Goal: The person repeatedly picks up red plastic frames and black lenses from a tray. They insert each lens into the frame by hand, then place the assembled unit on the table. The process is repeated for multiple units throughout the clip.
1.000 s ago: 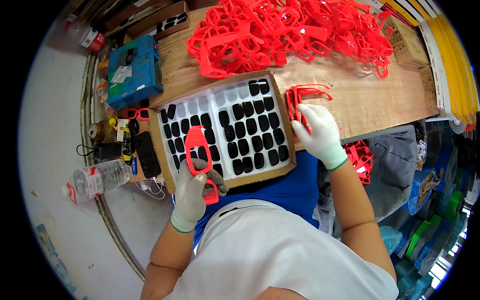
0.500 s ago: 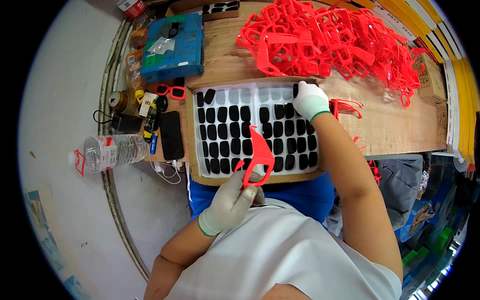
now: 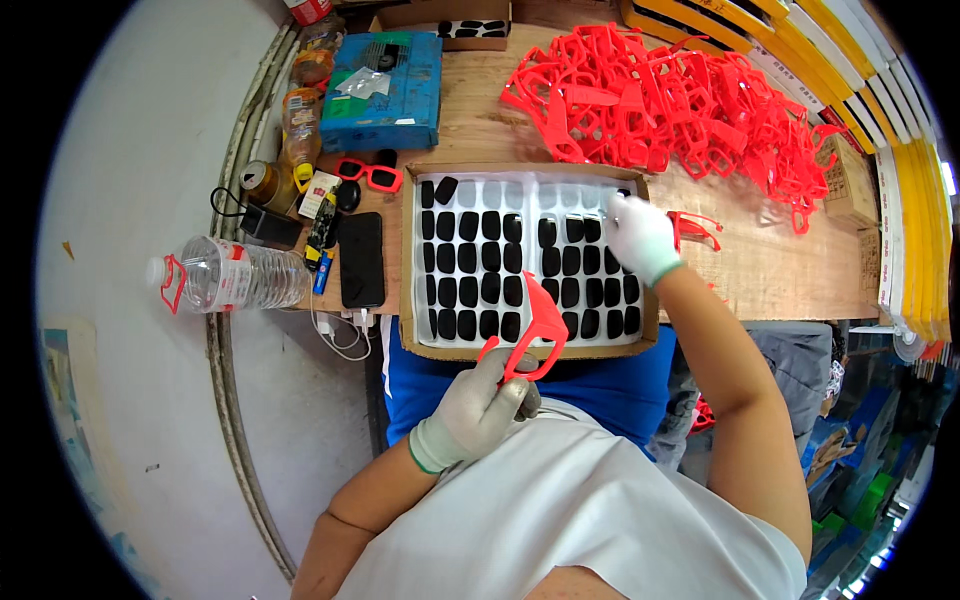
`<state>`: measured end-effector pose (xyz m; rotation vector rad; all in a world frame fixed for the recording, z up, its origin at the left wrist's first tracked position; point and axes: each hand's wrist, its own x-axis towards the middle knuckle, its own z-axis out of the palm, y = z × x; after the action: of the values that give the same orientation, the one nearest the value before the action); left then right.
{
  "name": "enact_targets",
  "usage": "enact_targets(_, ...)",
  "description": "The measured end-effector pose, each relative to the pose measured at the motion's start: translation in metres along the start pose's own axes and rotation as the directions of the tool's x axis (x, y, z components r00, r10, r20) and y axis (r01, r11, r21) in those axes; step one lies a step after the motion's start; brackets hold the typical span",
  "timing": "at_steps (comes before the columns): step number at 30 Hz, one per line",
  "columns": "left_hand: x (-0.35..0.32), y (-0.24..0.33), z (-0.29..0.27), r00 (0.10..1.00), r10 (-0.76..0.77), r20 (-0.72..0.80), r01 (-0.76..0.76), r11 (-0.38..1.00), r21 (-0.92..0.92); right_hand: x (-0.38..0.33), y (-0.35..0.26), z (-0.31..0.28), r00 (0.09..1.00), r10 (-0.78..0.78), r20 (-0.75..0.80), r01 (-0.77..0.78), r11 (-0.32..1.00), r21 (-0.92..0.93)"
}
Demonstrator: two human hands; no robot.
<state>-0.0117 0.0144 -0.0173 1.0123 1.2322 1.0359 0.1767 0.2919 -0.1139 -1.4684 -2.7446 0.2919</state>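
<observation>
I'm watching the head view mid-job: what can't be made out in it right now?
All in the head view:
Right hand: its fingers are blurred, so whether it holds anything is unclear.
Cardboard box: part of its upper right is hidden by the right hand.
Red frame: its lower part is covered by the left hand.
Red-labelled container: cut off by the upper edge.
</observation>
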Motion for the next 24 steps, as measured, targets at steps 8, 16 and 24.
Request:
enact_targets(8,0.011,-0.005,0.005,0.994,-0.002,-0.112,0.021,0.986,0.163,-0.164,-0.087,-0.055,0.985,0.168,-0.03,-0.006,0.212,0.977)
enact_targets(16,0.027,0.004,0.032,0.997,0.041,-0.062,-0.02,0.954,0.298,-0.157,-0.103,-0.061,0.927,0.013,-0.376,0.309,0.542,0.781)
enact_targets(24,0.024,0.004,0.039,0.995,-0.065,0.077,0.062,0.998,0.033,-0.171,-0.077,-0.057,0.965,-0.068,0.251,-0.26,-0.282,0.923)
